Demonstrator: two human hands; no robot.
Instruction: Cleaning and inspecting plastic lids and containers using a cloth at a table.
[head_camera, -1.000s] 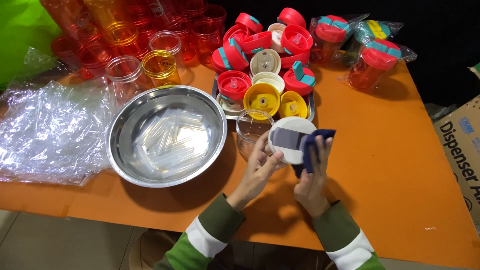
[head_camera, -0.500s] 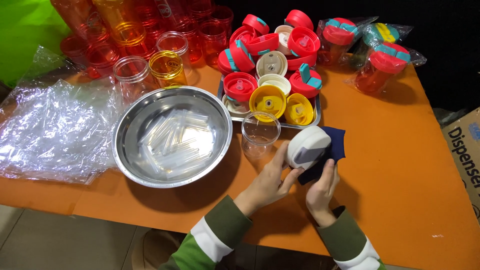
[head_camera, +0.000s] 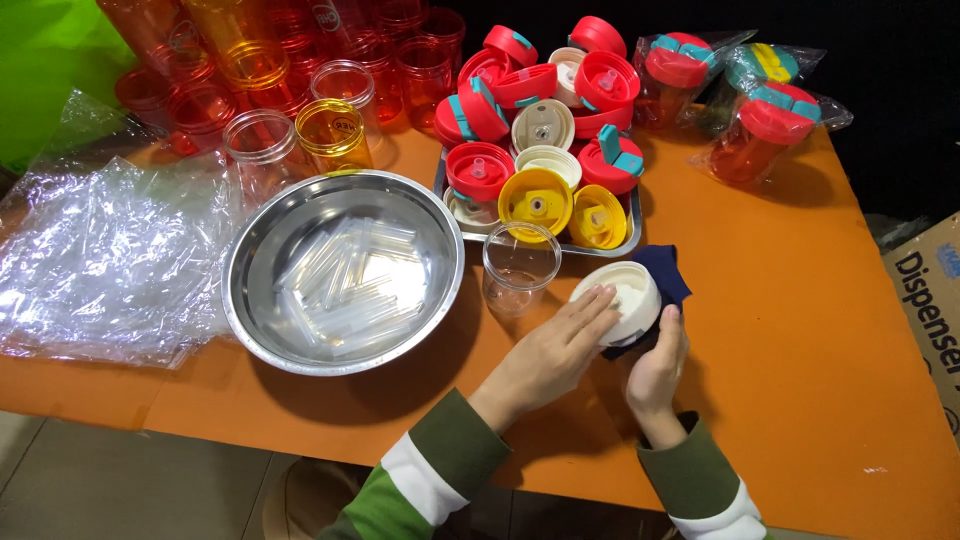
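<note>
Lid (head_camera: 622, 296) now lower, w/ cloth (head_camera: 662, 282)

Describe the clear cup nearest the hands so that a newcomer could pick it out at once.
Start at the steel bowl on the orange table. Just right of it, in front of the tray of lids, stands the clear cup. Unlike the red and yellow cups behind, it is colourless, empty and stands alone.

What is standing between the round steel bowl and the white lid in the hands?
In the head view, one clear plastic cup stands between steel bowl and white lid.
</note>
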